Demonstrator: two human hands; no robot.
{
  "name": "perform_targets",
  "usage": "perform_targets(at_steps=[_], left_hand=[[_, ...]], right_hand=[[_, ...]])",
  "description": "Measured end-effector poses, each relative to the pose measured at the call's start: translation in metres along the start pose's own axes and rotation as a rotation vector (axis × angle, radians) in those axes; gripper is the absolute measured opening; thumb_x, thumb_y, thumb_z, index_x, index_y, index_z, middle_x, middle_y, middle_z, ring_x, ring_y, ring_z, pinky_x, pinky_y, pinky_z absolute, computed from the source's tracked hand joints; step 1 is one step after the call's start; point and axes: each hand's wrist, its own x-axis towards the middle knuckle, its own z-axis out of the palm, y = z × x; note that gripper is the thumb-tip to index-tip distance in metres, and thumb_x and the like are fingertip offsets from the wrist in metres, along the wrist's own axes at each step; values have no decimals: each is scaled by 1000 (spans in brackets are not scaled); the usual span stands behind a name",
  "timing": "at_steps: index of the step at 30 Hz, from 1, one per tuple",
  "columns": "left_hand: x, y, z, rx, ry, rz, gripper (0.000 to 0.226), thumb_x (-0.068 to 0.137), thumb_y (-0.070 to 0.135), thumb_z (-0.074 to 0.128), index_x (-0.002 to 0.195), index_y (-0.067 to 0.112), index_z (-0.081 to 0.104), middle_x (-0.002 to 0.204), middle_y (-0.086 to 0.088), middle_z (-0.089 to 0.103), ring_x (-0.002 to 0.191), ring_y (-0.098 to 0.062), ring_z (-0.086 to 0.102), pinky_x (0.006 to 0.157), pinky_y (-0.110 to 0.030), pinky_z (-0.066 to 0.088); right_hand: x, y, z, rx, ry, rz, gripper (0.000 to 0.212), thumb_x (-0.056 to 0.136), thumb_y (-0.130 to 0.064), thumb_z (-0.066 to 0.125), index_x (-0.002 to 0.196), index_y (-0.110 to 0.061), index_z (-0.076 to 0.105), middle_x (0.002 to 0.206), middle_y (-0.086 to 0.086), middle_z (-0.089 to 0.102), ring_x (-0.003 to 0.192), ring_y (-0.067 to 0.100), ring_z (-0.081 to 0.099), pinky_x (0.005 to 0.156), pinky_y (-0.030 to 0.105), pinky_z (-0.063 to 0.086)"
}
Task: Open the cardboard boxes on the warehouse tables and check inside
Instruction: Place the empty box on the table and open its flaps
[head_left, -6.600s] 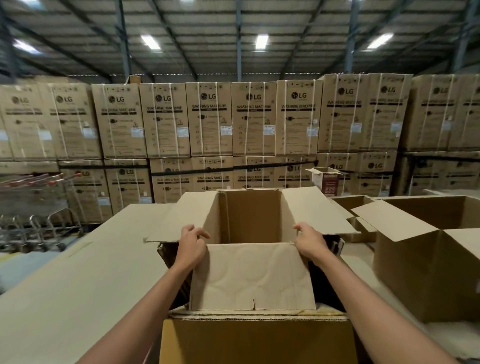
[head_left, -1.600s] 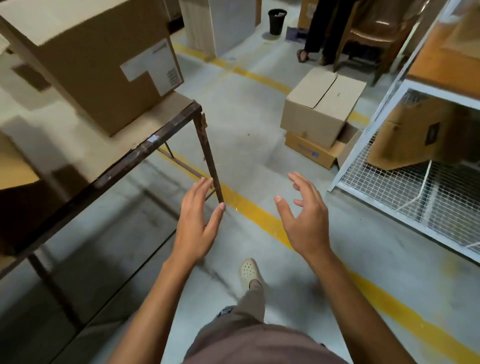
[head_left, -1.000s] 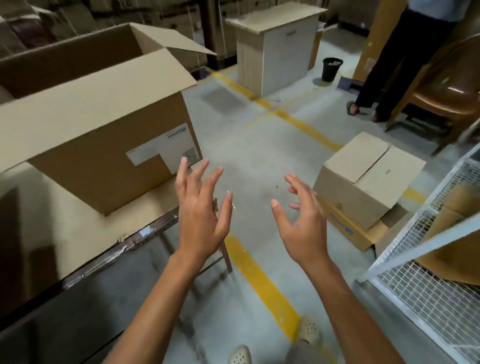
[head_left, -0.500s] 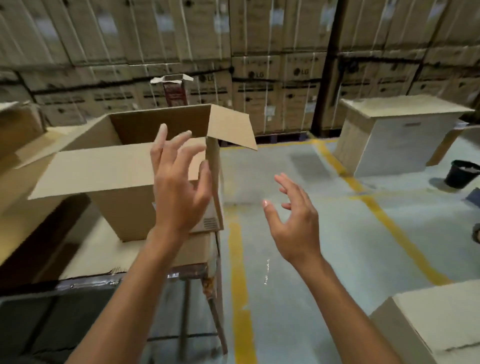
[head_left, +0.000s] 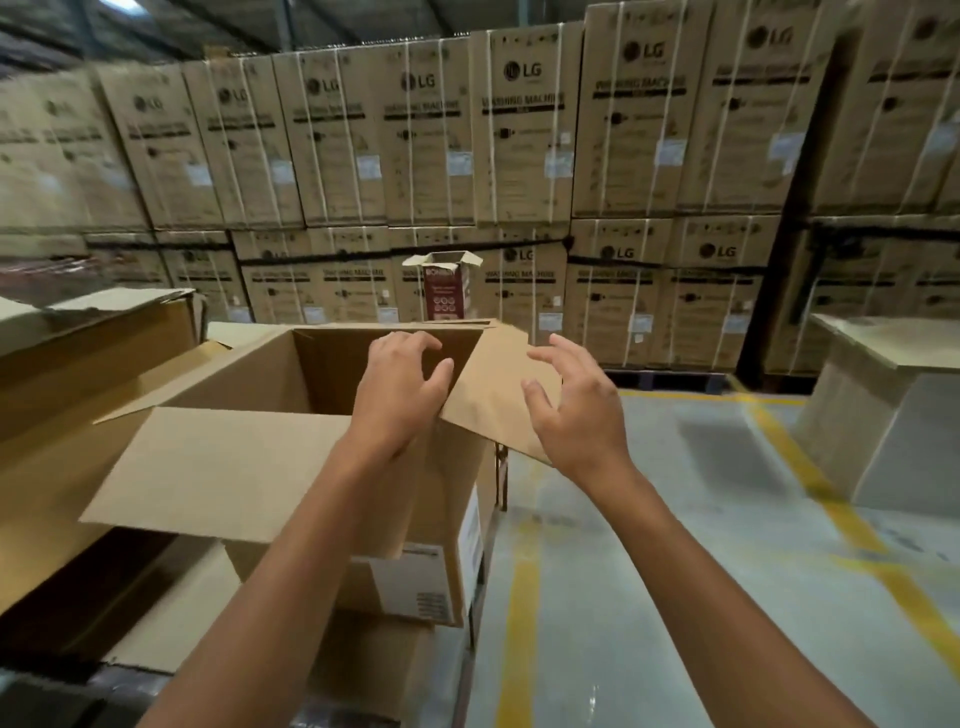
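Hands meet at the right end of the open cardboard box (head_left: 311, 379). The left hand (head_left: 400, 387), fingers bent, lies against the inner edge of the box's right flap (head_left: 493, 400); whether it pinches the card I cannot tell. The right hand (head_left: 576, 410), fingers spread and holding nothing, hovers just outside that flap. The box stands on the surface (head_left: 171, 618), its long axis running leftward from the hands. The left hand is nearer the opening. A small maroon carton (head_left: 445, 291) stands behind the box.
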Motion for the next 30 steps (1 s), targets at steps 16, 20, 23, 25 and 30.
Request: perform_targets(at_steps=[16,20,23,25,30], left_hand=[[20,-8,24,222,42,-342,38,100,51,43,132,34,56,143,9,52,141,-15,36,121,-55,22],[9,-9,23,320,125,-596,37,97,35,44,132,40,54,159,5,31,154,-24,2,117,-66,-5],[-6,-9,26,213,241,-754,40,94,23,48,130,39,55,162,1,26,153,-25,-1,119,-65,-2],[-17,-3,33,133,335,-784,40,95,19,49,129,38,57,162,2,25,153,-20,-1,121,-61,-1],[-30,23,58,114,480,-722,51,87,35,39,136,38,52,165,7,17,153,-11,0,123,-57,5]], right_hand=[[191,47,113,-83,-265,32,53,89,-30,65,140,-22,50,138,5,52,127,25,48,104,47,45],[201,68,140,-12,-569,205,60,93,-27,50,151,-18,35,152,13,40,137,34,40,109,49,39],[192,84,149,165,-666,366,61,99,-23,36,158,-15,20,161,11,29,146,34,30,116,46,27],[193,91,147,182,-640,380,64,100,-20,37,159,-16,14,160,12,31,144,35,33,114,46,30],[184,114,123,141,-648,312,59,101,-25,36,157,-19,22,154,13,40,137,36,40,110,48,34]])
